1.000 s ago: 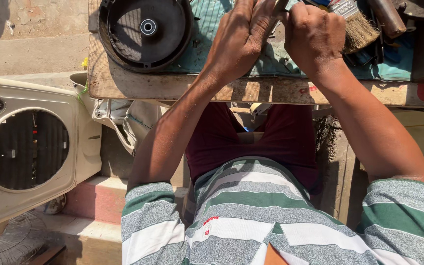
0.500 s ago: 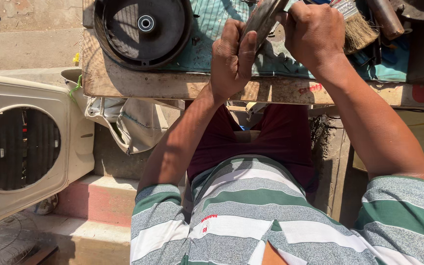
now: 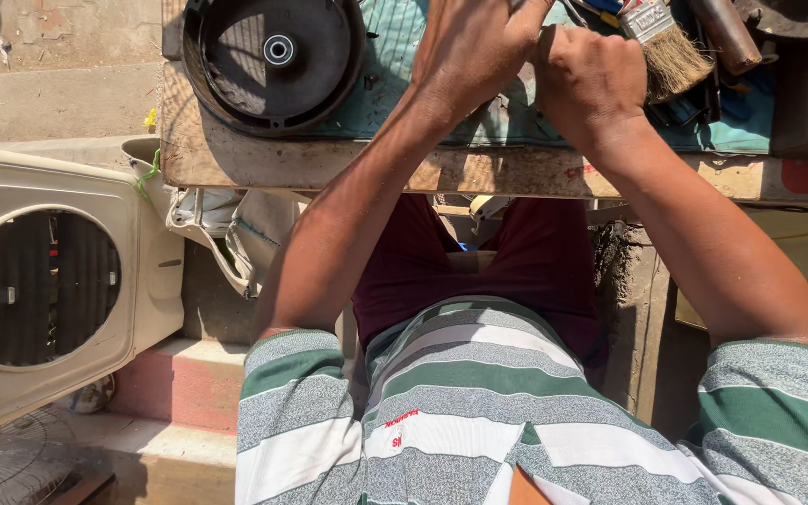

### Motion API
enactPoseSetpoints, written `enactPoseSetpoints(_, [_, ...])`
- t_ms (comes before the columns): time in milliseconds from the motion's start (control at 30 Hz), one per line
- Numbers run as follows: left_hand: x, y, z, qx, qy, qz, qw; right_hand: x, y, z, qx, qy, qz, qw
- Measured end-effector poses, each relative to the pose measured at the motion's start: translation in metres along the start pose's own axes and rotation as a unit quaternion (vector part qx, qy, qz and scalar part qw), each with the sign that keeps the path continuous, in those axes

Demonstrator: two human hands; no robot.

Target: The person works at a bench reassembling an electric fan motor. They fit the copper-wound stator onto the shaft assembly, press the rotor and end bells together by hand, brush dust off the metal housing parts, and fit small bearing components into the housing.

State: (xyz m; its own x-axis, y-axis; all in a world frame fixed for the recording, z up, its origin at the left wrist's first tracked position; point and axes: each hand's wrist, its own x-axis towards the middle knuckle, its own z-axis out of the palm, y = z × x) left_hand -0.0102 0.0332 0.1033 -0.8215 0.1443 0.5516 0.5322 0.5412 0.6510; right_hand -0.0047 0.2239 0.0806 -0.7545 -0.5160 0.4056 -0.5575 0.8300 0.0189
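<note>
Since half a second ago the left hand [image 3: 479, 56] has opened out of its tight grip and now lies flatter against the right hand [image 3: 591, 84]. The grey metal part that stood up between them then is now covered.

The right hand is curled into a fist, but what it grips is hidden from us. The fingers of the left hand run out of the upper edge, so we cannot tell if they are closed on something. The part, we judge, is between the two palms, above the cloth [image 3: 385, 93] at the far side of the bench [image 3: 329, 164].

How far the work is, we can say only a little: the hands are busy on the part, and nothing finished shows near them.

Just right of the hands lie a brush [image 3: 670, 47] and a dark rod [image 3: 727, 33]. Left of them, on the cloth, sits a black round cover [image 3: 278, 56] (it is shaped like a shallow dish), with nothing in it except its own small hub. Under the bench edge hangs a grey bag [image 3: 226, 224]; its contents do not show. Further left stands a beige fan housing [image 3: 39, 299].
</note>
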Motion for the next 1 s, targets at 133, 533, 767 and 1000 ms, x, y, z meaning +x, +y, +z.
enactPoseSetpoints(133, [-0.03,-0.003,0.0,-0.121,0.026,-0.051,0.991,0.009,-0.011,-0.021,-0.049,0.073,-0.034,0.996])
enactPoseSetpoints(533, [-0.069,0.003,-0.007,-0.184,0.14,0.016,0.973,-0.002,-0.017,-0.002,0.155,-0.072,0.044,0.984])
enactPoseSetpoints(767, [-0.045,0.026,-0.052,-0.266,0.063,-0.013,0.962,-0.019,-0.038,0.009,0.183,-0.112,0.048,0.976])
enactPoseSetpoints(1000, [0.005,0.026,-0.022,-0.043,0.076,0.091,0.992,-0.008,-0.021,-0.001,0.009,-0.061,-0.015,0.998])
